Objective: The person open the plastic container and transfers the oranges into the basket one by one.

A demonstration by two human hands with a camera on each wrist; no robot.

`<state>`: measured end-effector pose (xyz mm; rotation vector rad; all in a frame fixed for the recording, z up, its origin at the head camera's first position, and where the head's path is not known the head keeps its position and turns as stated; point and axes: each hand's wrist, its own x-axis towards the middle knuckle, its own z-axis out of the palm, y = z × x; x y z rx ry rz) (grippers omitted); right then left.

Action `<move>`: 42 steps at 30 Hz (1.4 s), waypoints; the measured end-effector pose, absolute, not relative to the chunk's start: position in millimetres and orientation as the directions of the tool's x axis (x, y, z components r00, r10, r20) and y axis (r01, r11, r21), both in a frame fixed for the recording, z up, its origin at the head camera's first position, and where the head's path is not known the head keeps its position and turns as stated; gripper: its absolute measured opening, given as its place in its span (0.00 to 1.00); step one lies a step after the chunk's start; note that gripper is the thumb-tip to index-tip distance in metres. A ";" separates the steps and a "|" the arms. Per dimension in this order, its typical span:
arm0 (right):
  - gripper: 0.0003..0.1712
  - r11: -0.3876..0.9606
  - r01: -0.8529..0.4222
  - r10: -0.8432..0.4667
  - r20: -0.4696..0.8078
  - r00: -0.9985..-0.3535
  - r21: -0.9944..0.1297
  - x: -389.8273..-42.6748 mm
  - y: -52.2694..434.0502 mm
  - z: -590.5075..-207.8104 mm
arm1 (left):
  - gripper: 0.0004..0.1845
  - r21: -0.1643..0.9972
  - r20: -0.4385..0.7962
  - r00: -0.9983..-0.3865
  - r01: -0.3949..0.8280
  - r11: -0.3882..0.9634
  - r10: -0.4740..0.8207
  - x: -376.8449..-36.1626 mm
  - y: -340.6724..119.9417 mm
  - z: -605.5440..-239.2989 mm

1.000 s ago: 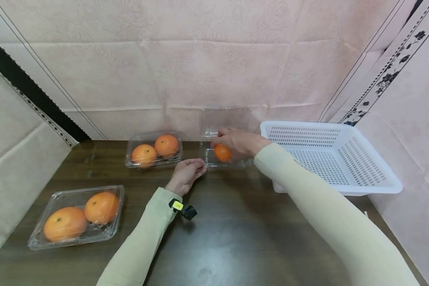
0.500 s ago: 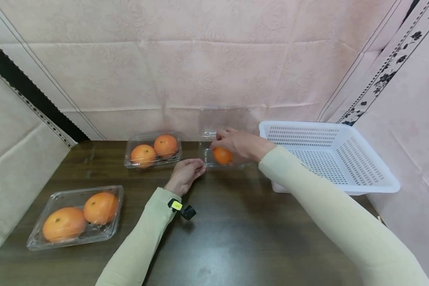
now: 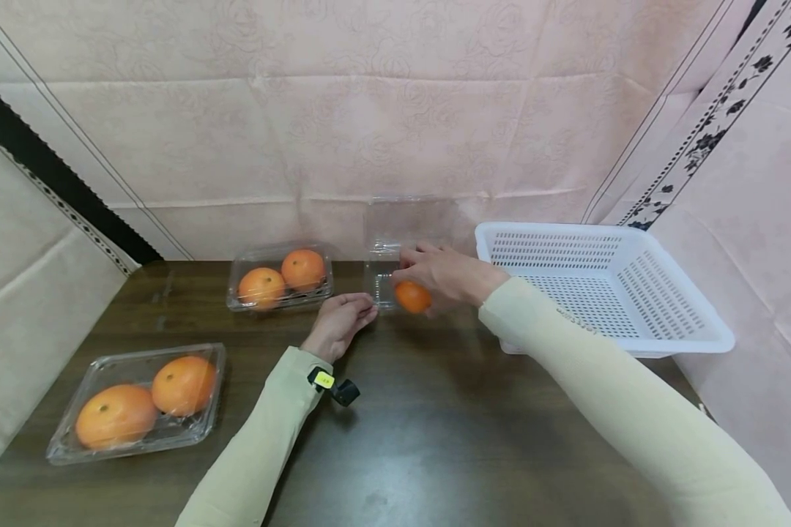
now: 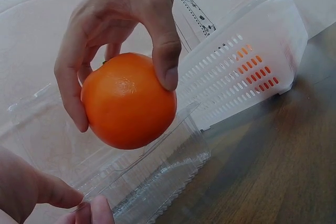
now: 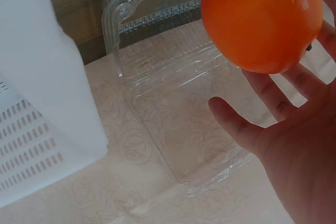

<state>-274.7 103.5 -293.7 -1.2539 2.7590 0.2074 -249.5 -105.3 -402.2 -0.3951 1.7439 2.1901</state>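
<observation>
One orange [image 3: 413,296] moved nearer, right hand [image 3: 447,275] gripping; left hand [image 3: 341,322] apparently pinching one open clear box [image 4: 165,171].

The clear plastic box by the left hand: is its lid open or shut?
Open. The lid stands raised behind the base; the right wrist view also shows it folded back.

The head view sits up top, looking forward and down over the table [image 3: 435,439]! And here are both wrist views, much closer in, sharing the orange fruit [image 4: 128,108] and the clear box [image 4: 163,166]!
</observation>
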 end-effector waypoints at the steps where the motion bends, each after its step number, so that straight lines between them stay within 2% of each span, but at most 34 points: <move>1: 0.38 0.647 -0.757 -0.743 -0.150 -0.652 0.088 -274.6 103.6 -294.2 | 0.21 0.889 -0.401 -0.913 -0.407 -0.211 0.072 -249.6 -105.1 -402.4; 14: 0.38 0.630 -0.766 -0.757 -0.121 -0.642 0.130 -273.1 107.2 -294.4 | 0.20 0.890 -0.402 -0.913 -0.407 -0.206 0.066 -250.3 -105.2 -402.1; 42: 0.36 0.660 -0.746 -0.737 -0.112 -0.666 0.088 -262.3 138.5 -275.7 | 0.20 0.899 -0.371 -0.926 -0.378 -0.223 0.072 -251.2 -104.7 -406.1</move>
